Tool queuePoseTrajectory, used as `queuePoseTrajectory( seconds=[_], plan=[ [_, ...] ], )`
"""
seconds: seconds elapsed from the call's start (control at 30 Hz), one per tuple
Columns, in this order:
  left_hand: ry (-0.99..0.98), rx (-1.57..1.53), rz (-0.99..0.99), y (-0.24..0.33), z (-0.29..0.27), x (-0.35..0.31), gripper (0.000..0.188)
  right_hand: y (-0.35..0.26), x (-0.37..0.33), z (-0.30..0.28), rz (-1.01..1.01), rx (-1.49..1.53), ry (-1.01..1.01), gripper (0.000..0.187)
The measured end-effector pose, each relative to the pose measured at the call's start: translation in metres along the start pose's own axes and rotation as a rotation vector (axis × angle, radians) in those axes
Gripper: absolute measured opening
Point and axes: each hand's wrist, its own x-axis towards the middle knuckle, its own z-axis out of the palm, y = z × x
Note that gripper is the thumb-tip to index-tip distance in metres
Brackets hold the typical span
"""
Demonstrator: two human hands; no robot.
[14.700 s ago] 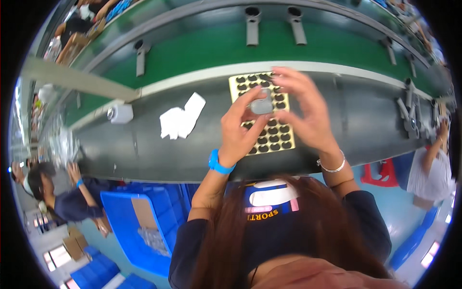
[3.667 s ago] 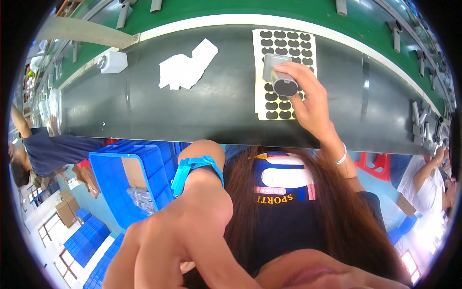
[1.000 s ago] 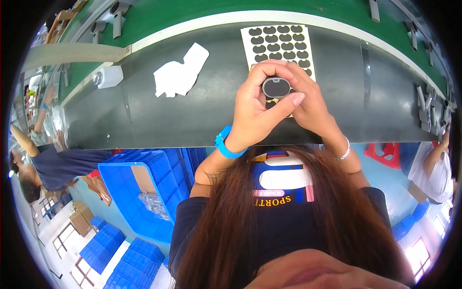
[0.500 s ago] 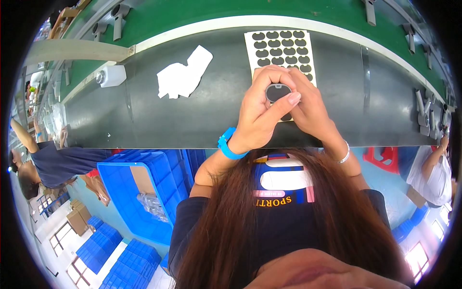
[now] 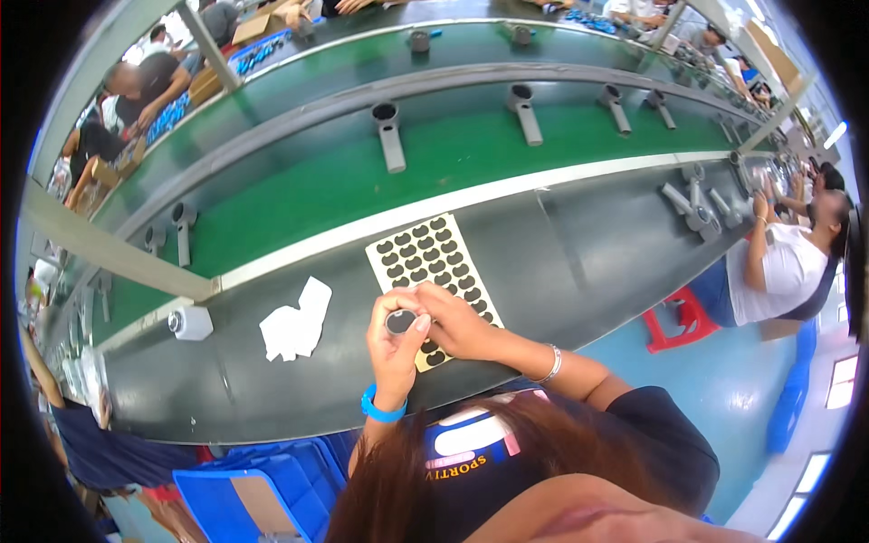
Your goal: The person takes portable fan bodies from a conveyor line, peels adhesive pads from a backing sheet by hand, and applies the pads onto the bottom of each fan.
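In my closed left hand point(image 5: 393, 355) is a grey round-ended part point(image 5: 399, 320), its dark oval face turned up. The left thumb presses at the rim of that face. My right hand point(image 5: 460, 328) closes round the same part from the other side, its fingertips against the left fingers. Most of the part's body is hidden by both hands. Under and beyond the hands lies a pale sheet of black oval stickers point(image 5: 418, 242) in rows, partly covered by them. Crumpled white paper point(image 5: 294, 328) lies left of the hands.
A small white bottle point(image 5: 192, 323) stands at the left of the dark bench point(image 5: 579, 262). Several grey handled parts point(image 5: 390, 140) lie on the green conveyor point(image 5: 308, 185); more sit at the bench's right. Blue crates point(image 5: 262, 493) and a red stool point(image 5: 679, 319) are below. Co-workers sit around.
My view has tilted up and turned, so more of the conveyor shows and the bench appears slanted. Both hands stay together on the grey part.
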Motion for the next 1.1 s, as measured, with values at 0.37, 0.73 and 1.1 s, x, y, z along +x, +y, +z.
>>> queuePoseTrajectory(
  seconds=[0.37,0.73,1.1],
  plan=[
    [0.028,0.176,0.163,-0.013,0.004,-0.012,0.005,0.008,-0.016,0.013,-0.158,-0.054,0.118,0.029],
    [0.01,0.177,0.138,-0.015,0.012,-0.01,0.006,0.009,-0.022,0.011,-0.156,0.014,0.187,0.035],
    [0.019,0.247,0.149,-0.016,0.024,-0.01,0.009,0.016,-0.024,0.001,-0.19,0.059,0.178,0.038]
  ],
)
